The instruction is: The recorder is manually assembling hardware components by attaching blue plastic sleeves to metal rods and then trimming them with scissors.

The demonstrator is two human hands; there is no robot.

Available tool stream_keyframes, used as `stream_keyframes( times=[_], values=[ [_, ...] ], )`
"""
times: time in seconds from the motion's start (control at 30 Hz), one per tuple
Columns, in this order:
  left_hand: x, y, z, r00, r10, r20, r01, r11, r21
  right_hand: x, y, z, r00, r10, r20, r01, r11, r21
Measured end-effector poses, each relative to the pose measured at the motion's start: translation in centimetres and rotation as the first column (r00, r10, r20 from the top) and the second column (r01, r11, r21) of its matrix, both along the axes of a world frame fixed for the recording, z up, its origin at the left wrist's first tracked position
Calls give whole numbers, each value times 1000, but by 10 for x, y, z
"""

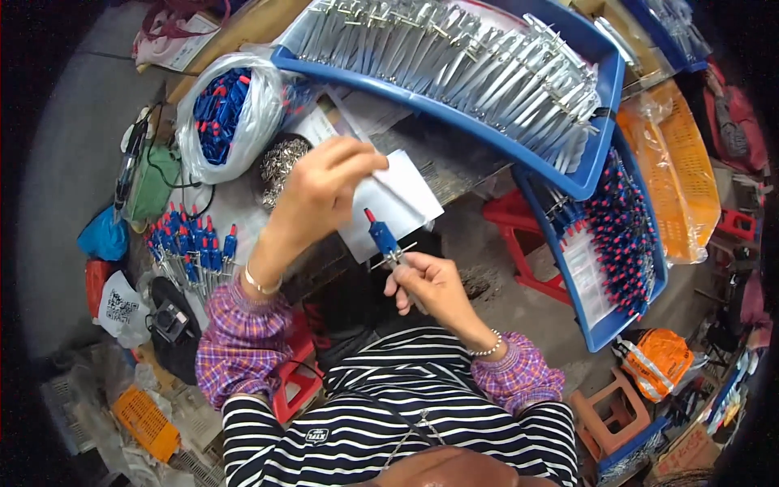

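My right hand (426, 280) holds a small tool (385, 239) with a blue body, a red tip and metal legs, upright in front of my chest. My left hand (324, 191) is raised just above and left of it, fingers pinched together near a white paper card (389, 203); whether it grips anything I cannot tell. A pile of small shiny metal parts (281, 166) lies under my left hand. Finished blue and red tools (188, 243) stand in a cluster at my left.
A clear bag of blue and red parts (223, 114) sits at the upper left. A blue tray of metal pieces (479, 65) lies ahead, another blue tray of assembled tools (617, 235) at the right. Orange baskets (682, 170), red stools (519, 235).
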State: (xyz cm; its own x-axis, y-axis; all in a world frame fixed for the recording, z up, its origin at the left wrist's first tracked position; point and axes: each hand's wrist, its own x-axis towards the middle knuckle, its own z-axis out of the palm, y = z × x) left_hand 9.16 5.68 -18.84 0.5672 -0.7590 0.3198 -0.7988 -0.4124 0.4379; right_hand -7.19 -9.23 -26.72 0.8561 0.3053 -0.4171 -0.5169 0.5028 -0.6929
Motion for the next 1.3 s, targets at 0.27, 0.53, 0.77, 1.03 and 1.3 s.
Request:
stream_keyframes(
  times=[0.27, 0.53, 0.77, 1.03, 1.3],
  values=[
    [9, 0, -10, 986, 164, 0, -164, 986, 2, -5, -3, 15, 996, 19, 84, -17, 1000, -23],
    [-82, 51, -29, 261, -192, -946, -428, 856, -291, -7, 17, 35, 985, 31, 172, 5, 979, -205],
    [-115, 72, -14, 271, -207, -940, -555, 764, -328, -19, 35, 22, 907, 215, 361, -12, 872, -489],
    [-65, 195, 28, 591, 521, -616, -668, 744, -12, -13, 40, 19, 882, 237, 407, -20, 882, -471],
    [-66, 201, 2, 719, 688, 101, -695, 714, 81, -13, 39, 15, 869, 303, 391, -56, 846, -531]
  ],
)
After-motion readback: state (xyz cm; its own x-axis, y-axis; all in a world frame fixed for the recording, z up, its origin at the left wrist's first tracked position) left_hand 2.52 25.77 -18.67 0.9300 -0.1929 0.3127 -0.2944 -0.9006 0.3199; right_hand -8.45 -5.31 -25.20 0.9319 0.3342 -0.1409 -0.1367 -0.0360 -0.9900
